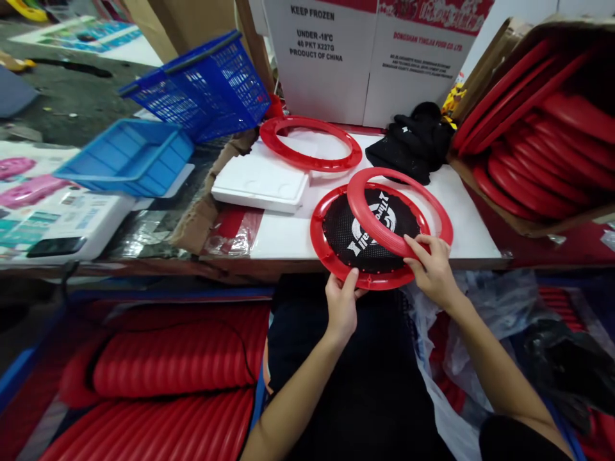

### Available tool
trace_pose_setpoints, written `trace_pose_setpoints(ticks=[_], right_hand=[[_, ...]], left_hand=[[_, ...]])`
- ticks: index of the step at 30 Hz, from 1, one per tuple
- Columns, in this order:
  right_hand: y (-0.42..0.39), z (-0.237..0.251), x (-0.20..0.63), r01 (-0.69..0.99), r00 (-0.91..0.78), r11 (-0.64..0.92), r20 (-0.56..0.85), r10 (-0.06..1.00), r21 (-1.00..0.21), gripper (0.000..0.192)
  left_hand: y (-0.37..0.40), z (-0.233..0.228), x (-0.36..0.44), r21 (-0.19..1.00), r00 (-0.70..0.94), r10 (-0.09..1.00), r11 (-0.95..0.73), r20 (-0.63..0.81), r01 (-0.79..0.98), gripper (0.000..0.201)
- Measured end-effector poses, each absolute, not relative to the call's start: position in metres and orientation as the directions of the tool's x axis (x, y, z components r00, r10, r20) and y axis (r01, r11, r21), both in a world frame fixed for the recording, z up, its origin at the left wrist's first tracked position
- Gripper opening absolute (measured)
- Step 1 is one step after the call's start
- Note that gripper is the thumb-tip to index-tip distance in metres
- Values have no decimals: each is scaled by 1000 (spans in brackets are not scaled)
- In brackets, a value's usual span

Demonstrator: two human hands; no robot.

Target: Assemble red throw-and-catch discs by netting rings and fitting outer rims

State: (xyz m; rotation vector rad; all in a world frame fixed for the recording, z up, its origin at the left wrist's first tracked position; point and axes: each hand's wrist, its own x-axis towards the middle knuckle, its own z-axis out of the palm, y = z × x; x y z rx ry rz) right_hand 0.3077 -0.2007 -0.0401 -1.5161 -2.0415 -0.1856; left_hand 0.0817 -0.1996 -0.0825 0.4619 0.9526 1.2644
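My left hand (pixel 342 306) pinches the near edge of a red plastic ring frame (pixel 323 246) with a black printed mesh disc (pixel 339 224) lying inside it. White lettering shows on the mesh, partly covered. Over its right side, my right hand (pixel 432 269) grips a second red ring (pixel 439 208) by its lower rim, tilted above the frame. Whether the two rings touch is hard to see. Behind them, another red ring (pixel 310 162) rests partly on a white foam block (pixel 259 176). A heap of black fabric pieces (pixel 408 144) lies at the back right.
At the right, a cardboard box (pixel 538 227) holds several red rings. Blue bins under the table edge contain stacked red rings (pixel 182 358). To the left are a light-blue tray (pixel 129 157) and a tilted blue basket (pixel 206 89). A printed carton (pixel 327 83) stands behind.
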Motion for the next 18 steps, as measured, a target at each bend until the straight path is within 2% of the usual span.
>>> trace_pose_setpoints(ticks=[5,11,18], right_hand=[[-191,-35,303,903,-253,374,441,861,-212,57],[-190,-41,307,903,-260,385,469,844,-192,56],[-189,-38,307,887,-265,400,454,851,-232,57]], left_hand=[[-187,-77,61,733,143,920,377,-364,-566,58],[-172,-75,48,797,38,922,352,-384,-492,62],[-174,-79,48,802,51,921,362,-385,-476,64]])
